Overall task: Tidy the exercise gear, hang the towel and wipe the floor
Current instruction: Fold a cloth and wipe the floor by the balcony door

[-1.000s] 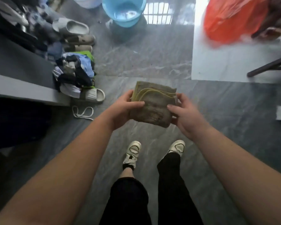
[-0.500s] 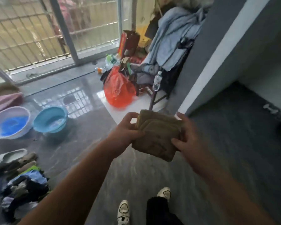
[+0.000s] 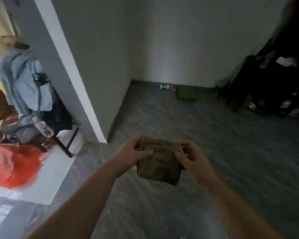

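Head view, left to right: left hand [image 3: 134,151] grips the folded towel's [image 3: 160,165] left edge; the towel hangs between both hands above the grey floor [image 3: 162,118], long axis roughly crosswise, folds uppermost; right hand [image 3: 191,158] pinches its right edge.

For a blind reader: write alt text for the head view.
Both hands, left hand and right hand, hold a folded olive cloth above a grey floor. A green dumbbell lies by the far wall; a red bag sits left.
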Demonstrator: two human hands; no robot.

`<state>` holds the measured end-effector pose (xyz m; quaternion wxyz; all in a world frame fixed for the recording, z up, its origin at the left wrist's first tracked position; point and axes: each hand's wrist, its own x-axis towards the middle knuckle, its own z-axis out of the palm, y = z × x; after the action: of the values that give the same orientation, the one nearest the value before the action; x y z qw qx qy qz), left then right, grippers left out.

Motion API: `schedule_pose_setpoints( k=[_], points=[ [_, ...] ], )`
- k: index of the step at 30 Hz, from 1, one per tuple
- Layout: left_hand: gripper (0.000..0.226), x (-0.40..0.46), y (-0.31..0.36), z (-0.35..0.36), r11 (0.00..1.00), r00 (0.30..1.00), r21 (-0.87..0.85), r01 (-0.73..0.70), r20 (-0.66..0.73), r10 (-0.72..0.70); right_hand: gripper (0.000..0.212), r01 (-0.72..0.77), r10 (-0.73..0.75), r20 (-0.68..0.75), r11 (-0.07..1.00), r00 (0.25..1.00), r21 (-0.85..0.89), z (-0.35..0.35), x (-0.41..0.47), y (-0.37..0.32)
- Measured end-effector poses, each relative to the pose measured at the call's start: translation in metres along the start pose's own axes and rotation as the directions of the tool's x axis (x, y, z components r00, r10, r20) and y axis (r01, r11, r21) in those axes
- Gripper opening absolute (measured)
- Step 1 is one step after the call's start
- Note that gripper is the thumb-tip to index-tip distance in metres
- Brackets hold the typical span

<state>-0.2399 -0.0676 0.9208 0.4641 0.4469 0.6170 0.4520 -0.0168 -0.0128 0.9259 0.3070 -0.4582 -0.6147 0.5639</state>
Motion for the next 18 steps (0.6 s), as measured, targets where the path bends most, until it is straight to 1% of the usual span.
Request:
schedule_pose_setpoints(
  k=[3, 5, 7, 8, 9, 10, 11, 13, 15, 18],
  points=[
    [0.041, 0.058, 0.021, 0.089, 0.998, 0.996, -0.056, 0.006, 0.084, -0.001, 0.026, -0.022, 0.028, -0.083, 0.997, 0.996, 0.073, -0.096, 0.009, 0.016],
    [0.043, 0.096, 0.035, 0.147, 0.998, 0.99, -0.062, 0.015, 0.139, -0.006, 0.036, -0.046, 0.065, -0.135, 0.989, 0.989, 0.14, -0.154, 0.017, 0.024],
    [0.04, 0.133, 0.047, 0.198, 0.999, 0.986, -0.045, 0.002, 0.165, 0.005, 0.052, -0.109, 0.163, -0.181, 0.955, 0.97, 0.274, -0.204, 0.027, 0.03],
    [0.038, 0.149, 0.054, 0.221, 0.999, 0.985, -0.046, -0.002, 0.172, 0.01, 0.056, -0.142, 0.224, -0.187, 0.916, 0.956, 0.375, -0.226, 0.035, 0.033],
    [0.035, 0.166, 0.06, 0.241, 0.998, 0.983, -0.063, -0.002, 0.184, 0.014, 0.054, -0.168, 0.275, -0.173, 0.869, 0.946, 0.466, -0.246, 0.044, 0.037],
    [0.034, 0.184, 0.065, 0.259, 0.996, 0.98, -0.088, 0.003, 0.2, 0.014, 0.047, -0.185, 0.306, -0.148, 0.828, 0.941, 0.529, -0.264, 0.055, 0.04],
    [0.034, 0.202, 0.071, 0.274, 0.994, 0.976, -0.111, 0.02, 0.216, 0.004, 0.039, -0.202, 0.329, -0.141, 0.809, 0.934, 0.552, -0.28, 0.067, 0.044],
    [0.041, 0.24, 0.077, 0.295, 0.989, 0.975, -0.14, 0.051, 0.222, -0.019, 0.028, -0.227, 0.37, -0.176, 0.815, 0.912, 0.534, -0.307, 0.095, 0.051],
    [0.05, 0.282, 0.079, 0.309, 0.985, 0.974, -0.153, 0.075, 0.223, -0.039, 0.025, -0.211, 0.351, -0.221, 0.85, 0.91, 0.483, -0.326, 0.131, 0.056],
    [0.048, 0.358, 0.079, 0.32, 0.97, 0.957, -0.184, 0.162, 0.269, -0.108, 0.023, -0.188, 0.31, -0.277, 0.901, 0.91, 0.391, -0.354, 0.199, 0.06]
  ],
)
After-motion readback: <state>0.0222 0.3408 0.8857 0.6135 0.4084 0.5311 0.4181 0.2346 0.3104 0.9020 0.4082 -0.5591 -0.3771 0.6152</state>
